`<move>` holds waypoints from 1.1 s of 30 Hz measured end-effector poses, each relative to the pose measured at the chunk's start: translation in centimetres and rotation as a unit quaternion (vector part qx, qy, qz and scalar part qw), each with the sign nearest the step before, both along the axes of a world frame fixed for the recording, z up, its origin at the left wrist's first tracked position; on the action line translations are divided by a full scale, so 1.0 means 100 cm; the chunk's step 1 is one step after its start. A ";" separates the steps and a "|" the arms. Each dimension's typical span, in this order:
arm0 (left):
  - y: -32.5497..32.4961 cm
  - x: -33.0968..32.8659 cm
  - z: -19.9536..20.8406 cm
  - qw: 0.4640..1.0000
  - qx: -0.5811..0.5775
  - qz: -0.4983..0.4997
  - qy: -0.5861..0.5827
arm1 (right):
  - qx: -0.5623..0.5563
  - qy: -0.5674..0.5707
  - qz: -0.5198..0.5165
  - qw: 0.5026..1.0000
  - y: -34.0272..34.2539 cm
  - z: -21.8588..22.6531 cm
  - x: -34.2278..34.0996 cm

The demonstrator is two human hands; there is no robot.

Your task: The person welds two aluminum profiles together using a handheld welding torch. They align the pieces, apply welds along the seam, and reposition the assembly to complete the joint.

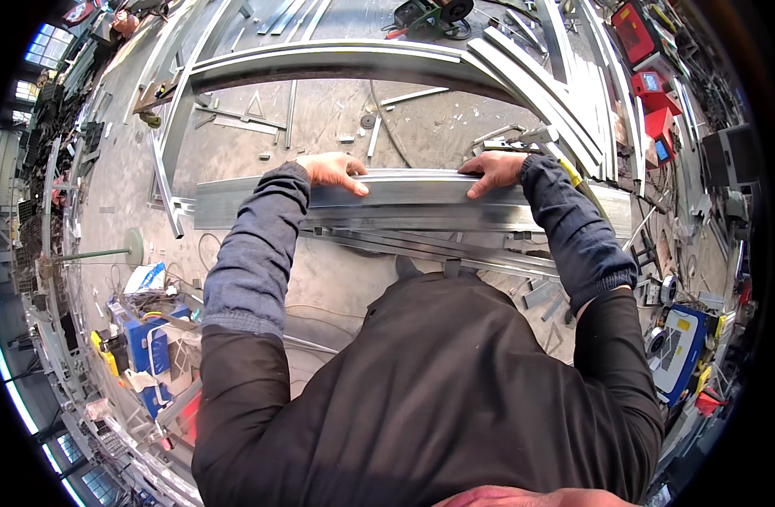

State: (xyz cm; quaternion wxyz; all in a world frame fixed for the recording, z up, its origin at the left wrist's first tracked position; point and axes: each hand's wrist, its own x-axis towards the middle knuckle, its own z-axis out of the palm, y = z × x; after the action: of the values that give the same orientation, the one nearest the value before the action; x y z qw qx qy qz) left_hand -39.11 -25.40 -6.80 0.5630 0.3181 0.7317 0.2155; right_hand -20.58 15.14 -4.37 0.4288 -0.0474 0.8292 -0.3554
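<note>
A long, shiny grey steel profile [414,194] lies crosswise in front of me, its flat side facing up toward my body. My left hand [335,172] grips its far edge left of the middle, thumb on the near face and fingers over the top. On the same edge, right of the middle, my right hand [496,171] holds on in a like way, thumb pressed down. The fingertips on the far side are hidden. Thinner steel lengths [455,245] run slantwise below the profile, close to my body.
Beyond my hands stands a large steel frame [337,57], with several long bars [540,110] stacked at its right. Metal offcuts [240,118] and a cable [389,127] litter the floor. Blue machines stand at left [147,342] and right [682,351]; red ones [654,91] are far right.
</note>
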 end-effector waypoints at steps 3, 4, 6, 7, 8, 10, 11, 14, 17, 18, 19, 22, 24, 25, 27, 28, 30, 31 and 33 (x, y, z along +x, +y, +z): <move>-0.002 0.003 -0.015 1.000 0.009 0.005 0.017 | 0.026 0.032 0.014 0.999 0.000 -0.018 0.004; -0.004 0.006 -0.014 1.000 0.011 0.006 0.023 | 0.034 0.042 0.020 0.998 -0.004 -0.019 0.005; -0.004 0.009 -0.011 1.000 0.000 -0.005 0.030 | 0.055 0.049 0.047 0.996 -0.009 -0.019 0.009; -0.003 0.011 -0.007 0.999 -0.005 -0.010 0.035 | 0.057 0.063 0.051 0.995 -0.010 -0.021 0.011; -0.001 0.012 -0.006 0.999 -0.011 -0.016 0.039 | 0.058 0.077 0.054 0.994 -0.010 -0.023 0.013; 0.000 0.016 -0.004 0.987 -0.012 -0.079 0.139 | 0.089 0.090 0.069 0.990 -0.014 -0.021 0.015; 0.002 0.019 0.001 0.974 -0.019 -0.113 0.195 | 0.105 0.096 0.077 0.987 -0.016 -0.019 0.015; 0.002 0.015 -0.005 0.978 -0.063 -0.075 0.186 | 0.077 0.028 0.019 0.996 -0.013 -0.019 0.009; 0.001 0.015 -0.013 0.965 -0.030 -0.082 0.247 | 0.078 0.143 -0.036 0.986 -0.010 -0.031 0.024; 0.001 0.019 -0.015 0.951 -0.003 -0.102 0.292 | 0.088 0.168 -0.035 0.981 -0.010 -0.034 0.029; 0.001 0.025 -0.009 0.933 0.016 -0.126 0.335 | 0.140 0.211 0.005 0.967 -0.019 -0.029 0.037; -0.003 0.039 -0.003 0.920 0.062 -0.083 0.377 | 0.200 0.309 -0.053 0.928 -0.046 -0.013 0.051; -0.010 0.052 -0.009 0.910 0.082 -0.065 0.400 | 0.161 0.393 -0.042 0.904 -0.066 -0.008 0.072; -0.011 0.055 -0.010 0.905 0.099 -0.056 0.410 | 0.178 0.437 -0.027 0.881 -0.073 -0.011 0.080; -0.013 0.064 -0.011 0.887 0.127 -0.037 0.443 | 0.206 0.479 -0.009 0.853 -0.077 -0.022 0.086; -0.012 0.068 -0.011 0.879 0.140 -0.026 0.456 | 0.219 0.479 -0.007 0.850 -0.077 -0.025 0.086; -0.009 0.074 -0.012 0.862 0.165 -0.006 0.479 | 0.227 0.492 -0.002 0.841 -0.075 -0.031 0.085; -0.006 0.076 -0.007 0.850 0.177 0.001 0.496 | 0.223 0.504 0.001 0.834 -0.072 -0.032 0.081; -0.005 0.067 -0.010 0.861 0.177 0.018 0.476 | 0.205 0.523 -0.009 0.827 -0.069 -0.037 0.071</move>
State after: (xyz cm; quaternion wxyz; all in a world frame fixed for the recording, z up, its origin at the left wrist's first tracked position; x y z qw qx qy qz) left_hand -32.41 -25.91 -7.82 0.0763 0.4629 0.8658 0.1741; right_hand -13.51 8.20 -8.06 -0.0724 -0.1301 0.9834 -0.1033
